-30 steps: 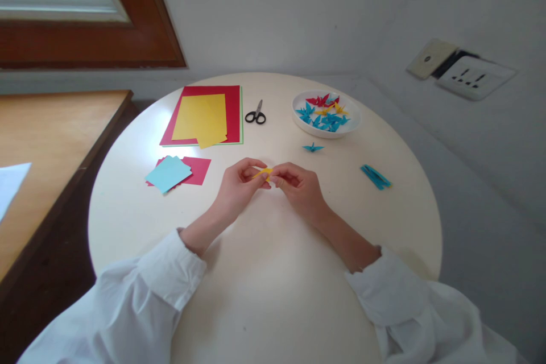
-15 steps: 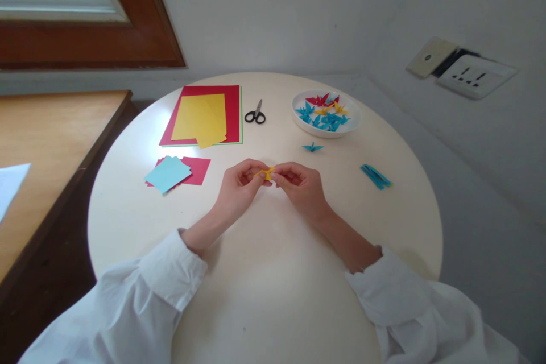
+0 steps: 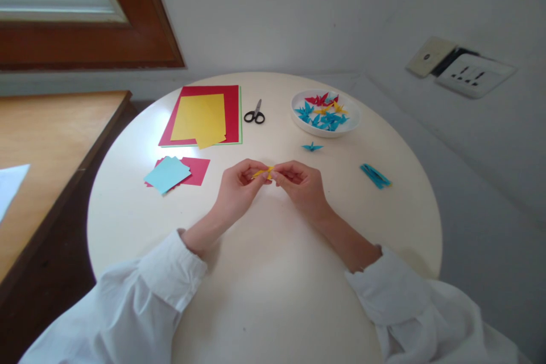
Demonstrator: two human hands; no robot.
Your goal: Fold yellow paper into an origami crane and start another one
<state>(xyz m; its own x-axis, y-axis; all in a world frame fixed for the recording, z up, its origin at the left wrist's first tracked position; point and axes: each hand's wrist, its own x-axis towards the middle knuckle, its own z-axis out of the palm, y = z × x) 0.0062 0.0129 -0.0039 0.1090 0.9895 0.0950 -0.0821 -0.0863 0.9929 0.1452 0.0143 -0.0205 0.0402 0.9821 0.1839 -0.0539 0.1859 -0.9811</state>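
Observation:
Between my two hands, over the middle of the round table, is a small yellow origami crane [image 3: 269,172], partly hidden by the fingers. My left hand [image 3: 239,181] pinches it from the left with thumb and fingertips. From the other side, my right hand [image 3: 302,183] also pinches it, the thumbs almost meeting. Just beyond the hands lies a blue origami crane [image 3: 312,147] with its wings spread. Behind that stands a white round dish [image 3: 326,133] holding several red, yellow and blue paper cranes.
Black-handled scissors [image 3: 255,116] lie at the back of the white table [image 3: 256,296]. To their left are large yellow sheets [image 3: 200,116] on red ones. Small light blue paper squares [image 3: 168,174] lie over pink ones nearer. Folded blue paper strips [image 3: 375,176] rest at right.
The yellow paper between the fingertips has shifted slightly, and its left end looks a little different. Both hands stay in nearly the same place, still pinching it.

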